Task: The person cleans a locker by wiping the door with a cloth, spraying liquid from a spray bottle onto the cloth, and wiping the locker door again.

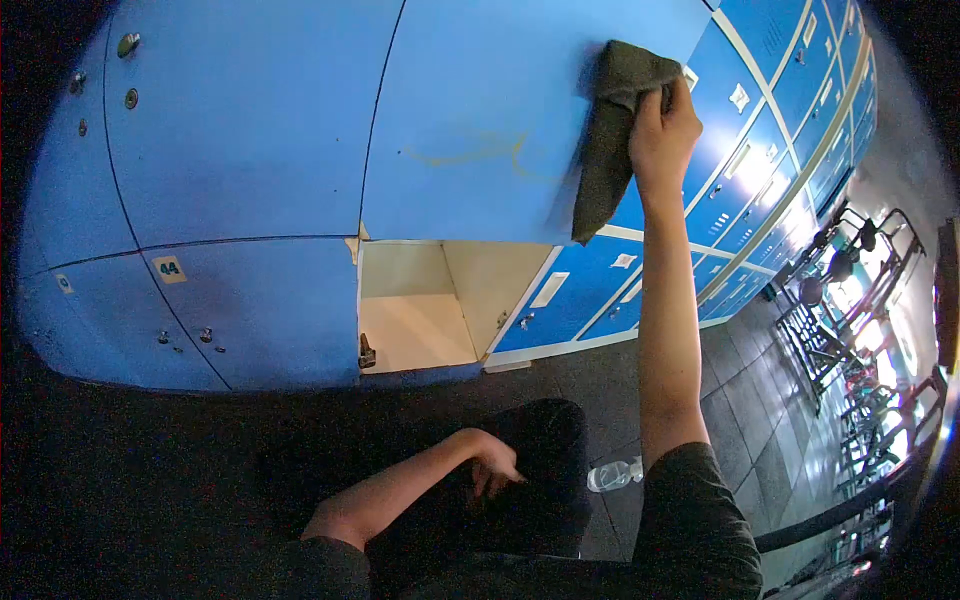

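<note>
My right hand is raised at the right edge of a blue locker door, closed on a dark grey-green cloth. The cloth is folded at the top and hangs down along the door's edge. A faint yellowish mark shows on the door, left of the cloth. Low in the view, my left hand rests at my dark-clothed knee. Its fingers are loosely bent and apart, with nothing visible in them.
Under the door, an open locker compartment shows a pale interior. A locker door with a "44" label is at left. A clear bottle is on the dark tiled floor. Blue lockers and gym equipment extend right.
</note>
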Demonstrator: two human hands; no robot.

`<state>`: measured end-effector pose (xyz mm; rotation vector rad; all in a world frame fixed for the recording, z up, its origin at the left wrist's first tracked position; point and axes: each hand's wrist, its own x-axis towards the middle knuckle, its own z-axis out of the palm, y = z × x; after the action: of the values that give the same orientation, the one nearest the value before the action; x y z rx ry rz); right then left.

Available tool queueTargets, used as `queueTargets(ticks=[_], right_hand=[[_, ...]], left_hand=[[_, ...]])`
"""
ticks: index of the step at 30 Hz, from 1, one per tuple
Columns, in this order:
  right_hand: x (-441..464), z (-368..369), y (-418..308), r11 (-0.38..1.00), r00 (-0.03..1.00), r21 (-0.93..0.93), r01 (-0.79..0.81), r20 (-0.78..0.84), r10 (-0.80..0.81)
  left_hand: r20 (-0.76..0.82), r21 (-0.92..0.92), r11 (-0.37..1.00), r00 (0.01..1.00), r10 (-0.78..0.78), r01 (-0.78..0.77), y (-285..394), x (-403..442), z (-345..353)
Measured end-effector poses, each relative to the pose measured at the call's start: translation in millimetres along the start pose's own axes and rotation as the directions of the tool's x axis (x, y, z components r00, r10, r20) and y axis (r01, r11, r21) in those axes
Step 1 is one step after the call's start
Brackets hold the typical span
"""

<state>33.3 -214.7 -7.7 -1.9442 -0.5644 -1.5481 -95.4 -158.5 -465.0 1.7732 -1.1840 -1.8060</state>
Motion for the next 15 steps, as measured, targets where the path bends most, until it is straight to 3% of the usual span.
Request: queueTargets(ticks=[5, 8, 9, 12, 13, 15], right_hand=[[-7.9, 2.9, 46.1, 0.969, 0.987, 0.196, 0.152, -0.088, -0.137], [-24.2, 2.4, 40.9, 0.966, 0.995, 0.241, 0.096, -0.056, -0.085], [-27.2, 2.2, 25.3, 0.986, 0.985, 0.076, 0.149, -0.096, -0.141], [-16.4, 1.7, 27.0, 0.988, 0.987, 0.021, 0.155, -0.049, -0.154], [-12.2, -0.9, 20.2, 0.996, 0.996, -0.004, 0.088, -0.003, -0.088], [-4.2, -1.3, 20.9, 0.99, 1.0, 0.139, -0.001, 0.005, 0.0]], left_hand=[[0.013, -0.001, 1.0, 1.0, 0.005, -0.004, 1.2, -6.2, 0.2], [0.022, -0.033, 0.999, 1.0, -0.002, 0.003, -7.6, 8.2, -2.3], [0.019, -0.025, 1.0, 1.0, 0.001, -0.001, -4.0, 3.3, -2.0], [-0.01, 0.01, 1.0, 1.0, 0.015, -0.015, -1.0, -5.9, -1.0], [-0.03, 0.034, 0.999, 0.999, 0.028, -0.027, -5.4, -1.0, -1.7], [-0.037, 0.05, 0.998, 0.999, 0.026, -0.024, -9.7, 4.6, -1.8]])
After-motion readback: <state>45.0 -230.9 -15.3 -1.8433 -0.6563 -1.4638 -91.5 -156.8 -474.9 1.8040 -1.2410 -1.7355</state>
